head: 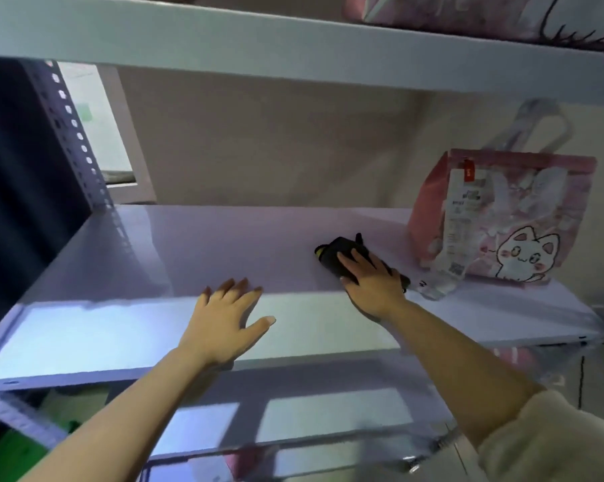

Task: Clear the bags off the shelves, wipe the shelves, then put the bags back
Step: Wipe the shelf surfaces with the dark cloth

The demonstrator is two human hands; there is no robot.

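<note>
Head view: right hand (373, 283) flat on soft black cloth (342, 253) (crumpled).

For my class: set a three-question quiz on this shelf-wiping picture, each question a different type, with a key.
1. True or false: the right hand presses a black cloth on the shelf.
2. Which stands on the shelf's right end? A. a green box B. a pink cat-print bag C. a bucket
3. Fill in: the left hand rests flat, fingers ____, on the shelf's front.

Key: 1 true; 2 B; 3 spread.
</note>
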